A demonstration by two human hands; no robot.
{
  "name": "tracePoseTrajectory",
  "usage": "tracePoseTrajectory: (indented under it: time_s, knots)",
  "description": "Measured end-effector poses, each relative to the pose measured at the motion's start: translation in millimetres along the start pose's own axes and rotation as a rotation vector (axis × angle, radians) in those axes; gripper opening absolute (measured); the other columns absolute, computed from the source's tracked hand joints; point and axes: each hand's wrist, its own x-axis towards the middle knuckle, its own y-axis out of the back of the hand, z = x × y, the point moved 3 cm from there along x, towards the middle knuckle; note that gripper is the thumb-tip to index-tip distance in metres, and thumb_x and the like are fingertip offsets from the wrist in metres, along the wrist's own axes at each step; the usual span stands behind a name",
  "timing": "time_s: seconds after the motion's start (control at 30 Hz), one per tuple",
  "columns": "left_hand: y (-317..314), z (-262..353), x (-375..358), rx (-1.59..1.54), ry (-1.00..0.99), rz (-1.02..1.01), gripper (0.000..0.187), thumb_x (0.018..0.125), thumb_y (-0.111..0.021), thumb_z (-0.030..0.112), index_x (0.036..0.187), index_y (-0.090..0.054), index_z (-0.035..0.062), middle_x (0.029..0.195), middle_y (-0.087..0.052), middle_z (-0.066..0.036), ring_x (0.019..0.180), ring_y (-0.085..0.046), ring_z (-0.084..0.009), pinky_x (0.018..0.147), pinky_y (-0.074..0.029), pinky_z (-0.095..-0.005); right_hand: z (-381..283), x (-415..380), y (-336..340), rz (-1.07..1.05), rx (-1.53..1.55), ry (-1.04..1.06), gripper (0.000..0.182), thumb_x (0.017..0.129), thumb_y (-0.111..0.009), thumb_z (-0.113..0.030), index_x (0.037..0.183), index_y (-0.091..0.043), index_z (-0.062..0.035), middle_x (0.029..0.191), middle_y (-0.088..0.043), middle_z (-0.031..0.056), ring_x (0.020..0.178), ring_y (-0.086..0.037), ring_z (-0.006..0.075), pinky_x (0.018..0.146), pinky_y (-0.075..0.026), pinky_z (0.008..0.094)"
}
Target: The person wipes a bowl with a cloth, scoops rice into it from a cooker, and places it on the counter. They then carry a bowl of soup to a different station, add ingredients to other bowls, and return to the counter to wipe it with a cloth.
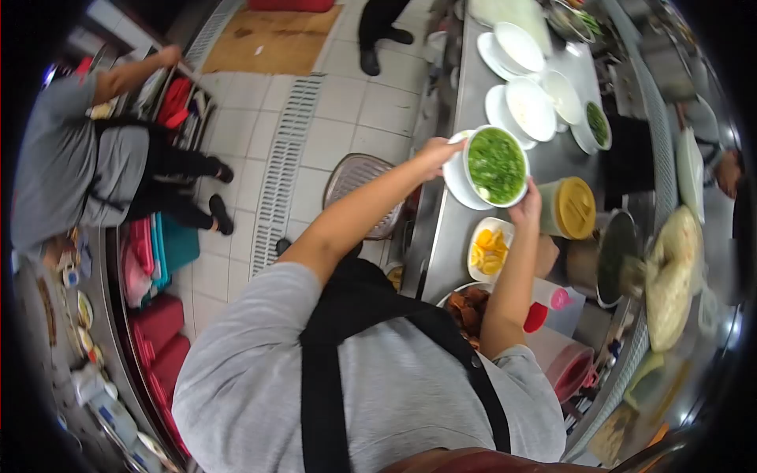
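Note:
A white bowl filled with chopped green herbs (496,164) is held between my two hands over the steel counter. My left hand (438,156) grips its left rim, fingers closed, beside a white plate (457,181) that shows under the bowl. At the bowl's lower right edge, my right hand (527,206) is closed on it. Just below sits a white dish of cut yellow-orange fruit (490,251). A container with a yellow lid (575,208) stands to the right of my right hand.
White bowls on plates (530,109) line the steel counter (479,102) further up. A bowl of browned food (468,311) is near my right forearm. A co-worker (95,158) stands at the left; another person's legs (377,31) show at the top. A stool (359,185) is on the floor.

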Motion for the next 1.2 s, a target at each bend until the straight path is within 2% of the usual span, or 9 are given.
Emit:
tracePoseTrajectory:
  time_s: [0.1,0.13,0.3,0.43,0.6,0.83,0.93,1.0,1.2]
  knots:
    - [7.2,2.7,-9.0,0.057,0.045,0.104,0.066,0.078,-0.06,0.042,0.123,-0.037,-0.0001,0.117,-0.05,-0.015,0.108,-0.048,-0.0228,0.087,-0.037,-0.0481,3.3,-3.2,-12.1,0.058,-0.041,0.003,0.034,0.09,-0.04,-0.026,0.111,-0.048,0.0002,0.11,-0.055,0.0138,0.101,-0.053,0.0248,0.09,-0.042,0.0381]
    - [10.4,2.8,-13.0,0.047,0.024,0.092,0.067,0.078,-0.06,0.042,0.123,-0.035,0.0,0.114,-0.051,-0.014,0.106,-0.049,-0.0228,0.085,-0.038,-0.0474,4.8,-4.5,-17.3,0.002,-0.032,-0.006,0.035,0.091,-0.04,-0.026,0.112,-0.048,0.0012,0.111,-0.054,0.0139,0.102,-0.052,0.0249,0.089,-0.042,0.0381]
    - [31.1,3.6,-41.4,0.017,-0.023,0.146,0.065,0.078,-0.061,0.042,0.122,-0.037,0.0008,0.114,-0.051,-0.013,0.104,-0.051,-0.0222,0.084,-0.039,-0.0466,17.3,-15.4,-39.2,-0.068,-0.07,-0.032,0.036,0.091,-0.041,-0.027,0.114,-0.046,0.0012,0.112,-0.054,0.0139,0.103,-0.052,0.0241,0.09,-0.041,0.0369]
    - [52.5,-1.5,-75.9,-0.038,-0.09,0.189,0.061,0.075,-0.062,0.046,0.116,-0.045,0.0036,0.106,-0.056,-0.012,0.098,-0.054,-0.021,0.082,-0.042,-0.0443,34.0,-36.0,-63.1,-0.164,-0.083,-0.043,0.037,0.09,-0.042,-0.027,0.115,-0.047,-0.0004,0.116,-0.052,0.0127,0.106,-0.05,0.0246,0.093,-0.037,0.0376]
    - [97.1,-11.2,-143.7,-0.045,-0.116,0.28,0.069,0.074,-0.063,0.048,0.119,-0.042,-0.0002,0.105,-0.056,-0.013,0.093,-0.057,-0.0211,0.076,-0.046,-0.0402,71.5,-79.4,-105.1,-0.271,-0.115,-0.132,0.036,0.09,-0.042,-0.026,0.115,-0.046,-0.0003,0.117,-0.052,0.0129,0.108,-0.049,0.025,0.095,-0.036,0.0398]
    - [154.8,-47.2,-262.6,-0.122,-0.109,0.375,0.06,0.076,-0.062,0.043,0.117,-0.044,0.0028,0.105,-0.057,-0.011,0.094,-0.057,-0.0195,0.079,-0.045,-0.0404,142.6,-174.1,-154.4,-0.346,-0.209,-0.228,0.036,0.09,-0.041,-0.025,0.116,-0.045,-0.0002,0.117,-0.052,0.0127,0.108,-0.049,0.0255,0.095,-0.036,0.0399]
    - [181.0,-67.9,-319.0,-0.171,-0.118,0.403,0.064,0.075,-0.063,0.044,0.119,-0.042,0.0024,0.108,-0.054,-0.011,0.097,-0.054,-0.0208,0.08,-0.044,-0.0438,177.2,-216.8,-173.1,-0.374,-0.232,-0.291,0.036,0.091,-0.04,-0.025,0.116,-0.046,-0.0002,0.118,-0.051,0.0129,0.108,-0.049,0.0259,0.095,-0.036,0.0399]
    - [200.5,-84.4,-356.9,-0.208,-0.136,0.41,0.066,0.074,-0.064,0.046,0.119,-0.043,0.0027,0.11,-0.053,-0.012,0.098,-0.053,-0.0218,0.082,-0.043,-0.0456,204.2,-240.4,-183.2,-0.403,-0.272,-0.31,0.038,0.09,-0.039,-0.027,0.118,-0.044,-0.0008,0.12,-0.05,0.0134,0.111,-0.047,0.0279,0.096,-0.034,0.0431]
    - [263.9,-129.2,-477.5,-0.319,-0.184,0.546,0.062,0.073,-0.064,0.047,0.114,-0.046,0.0041,0.108,-0.052,-0.011,0.097,-0.053,-0.022,0.081,-0.043,-0.0443,292.9,-320.9,-236.5,-0.48,-0.356,-0.404,0.036,0.092,-0.038,-0.025,0.116,-0.046,0.0009,0.116,-0.052,0.0128,0.107,-0.05,0.0259,0.093,-0.038,0.0408]
